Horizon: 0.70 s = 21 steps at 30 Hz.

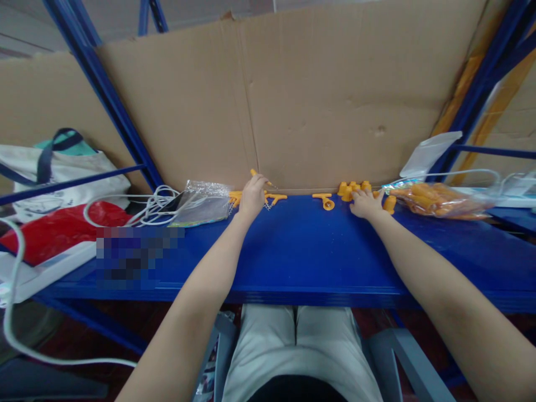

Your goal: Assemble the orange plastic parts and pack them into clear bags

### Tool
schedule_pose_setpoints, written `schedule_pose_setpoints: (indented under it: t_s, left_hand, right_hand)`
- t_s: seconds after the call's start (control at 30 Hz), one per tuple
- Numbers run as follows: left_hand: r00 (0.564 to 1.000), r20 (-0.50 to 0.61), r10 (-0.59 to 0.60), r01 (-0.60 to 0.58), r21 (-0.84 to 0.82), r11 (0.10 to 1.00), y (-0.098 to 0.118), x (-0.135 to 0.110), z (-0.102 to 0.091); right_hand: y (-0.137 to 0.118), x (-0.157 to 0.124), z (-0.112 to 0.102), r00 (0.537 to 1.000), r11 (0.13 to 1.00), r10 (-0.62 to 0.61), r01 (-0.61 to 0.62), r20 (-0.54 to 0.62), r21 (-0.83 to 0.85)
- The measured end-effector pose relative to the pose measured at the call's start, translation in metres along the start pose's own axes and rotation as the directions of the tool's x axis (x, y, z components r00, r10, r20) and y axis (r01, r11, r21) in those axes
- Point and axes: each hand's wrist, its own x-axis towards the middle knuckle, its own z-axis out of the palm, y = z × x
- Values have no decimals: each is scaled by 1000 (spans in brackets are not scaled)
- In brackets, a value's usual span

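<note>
My left hand (253, 196) is closed on a yellow T-shaped piece (253, 173) above the back of the table, its end sticking up past the fingers. Beside and behind that hand lie more yellow T-shaped pieces (278, 197) with short metal chains. At the back right, my right hand (365, 204) reaches to a cluster of small yellow cup-shaped pieces (345, 191), fingers spread and touching them. One more yellow cup (389, 205) stands just right of its thumb. Between my hands lies a yellow T-shaped piece with a round end (328, 204).
The blue table (301, 251) ends at a cardboard wall (318, 100) between blue posts. A clear bag of orange parts (439, 200) lies right. On the left are a clear plastic bag (205, 209), white cables (157, 201), a red bag (75, 223) and a cloth tote (84, 173).
</note>
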Motion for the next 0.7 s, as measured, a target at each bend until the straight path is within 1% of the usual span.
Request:
schedule_pose_setpoints:
  t_s: [0.07,0.13,0.2,0.23,0.27,0.33,0.37,0.43,0.57,0.63,0.7]
  left_hand:
    - [1000,19,3,-3,-40,999,5,-1,3]
    - [1000,19,-21,23,-108,994,10,-2,9]
    - [996,12,-93,93,-208,974,17,-3,19]
    - [991,29,-133,136,-268,954,20,-4,24]
    - [983,59,-173,183,-333,925,23,-4,29]
    - [961,169,-220,274,-448,851,28,-6,38]
    - [946,231,-226,312,-480,820,31,-7,41]
    - [911,348,-223,378,-483,790,34,-10,44]
    - [823,531,-202,447,-385,808,37,-16,38]
    - [771,609,-186,449,-314,836,37,-17,35]
    - [734,662,-153,401,-240,884,36,-17,34]
  right_hand:
    - [-2,-1,0,999,1000,-5,4,32,18]
    - [-3,-2,-1,1000,999,-12,12,21,42]
    - [-5,-4,-1,1000,998,-5,6,-3,57]
    - [-5,-5,0,1000,998,0,1,-14,62]
    - [-6,-6,0,1000,998,2,0,-28,64]
    - [-6,-6,3,998,998,-12,17,-69,64]
    - [-6,-6,5,996,998,-25,31,-88,62]
    - [-7,-5,7,993,997,-47,53,-108,55]
    - [-8,-3,7,996,998,-50,54,-76,43]
    - [-9,-2,4,998,999,-41,43,-56,33]
    - [-11,1,0,999,999,-37,38,-35,31]
